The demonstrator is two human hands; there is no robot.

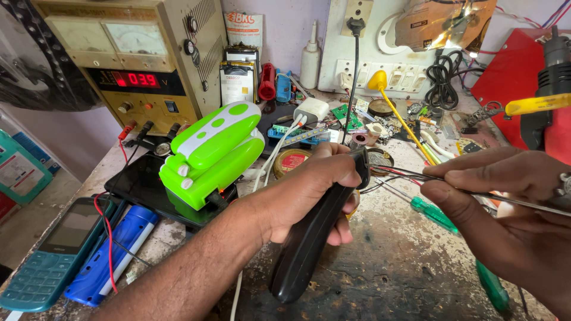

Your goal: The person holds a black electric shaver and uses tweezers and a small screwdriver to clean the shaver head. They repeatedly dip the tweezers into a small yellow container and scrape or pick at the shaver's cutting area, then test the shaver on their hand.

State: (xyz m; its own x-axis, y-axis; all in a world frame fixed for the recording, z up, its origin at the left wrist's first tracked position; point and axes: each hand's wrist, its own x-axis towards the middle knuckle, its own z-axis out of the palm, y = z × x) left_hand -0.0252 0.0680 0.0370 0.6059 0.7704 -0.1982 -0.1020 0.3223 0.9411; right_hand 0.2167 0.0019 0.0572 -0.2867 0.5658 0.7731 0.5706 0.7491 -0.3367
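**Hands at work on a black handset over a crowded repair bench**

Both hands are seen close to the camera. A long black device (315,232) is gripped by the left hand (309,190), fingers wrapped round its upper part and the thumb laid across the top, so that its lower end hangs clear above the stained benchtop (386,267). A thin metal tool (476,191), probably tweezers, is pinched between thumb and forefinger of the right hand (511,208), its tip directed toward the top of the device, where fine red and pale wires (395,172) are stretched.

The device is judged rigid, smooth-shelled and fairly light; its glossy surface may be slippery, so it is best held round the thick middle, as it is now. The wires are judged delicate and easily torn from their joints. The tool looks stiff and narrow and needs only a light pinch.

The point where tool and device meet is hidden behind the left fingers, so contact cannot be confirmed. The far end of the tool is cut off at the frame edge. Nearby, a green-and-white lamp (211,154), a bench power supply (137,59), a teal keypad phone (56,252) and a green-handled screwdriver (434,214) are seen; the smaller parts behind cannot be made out.
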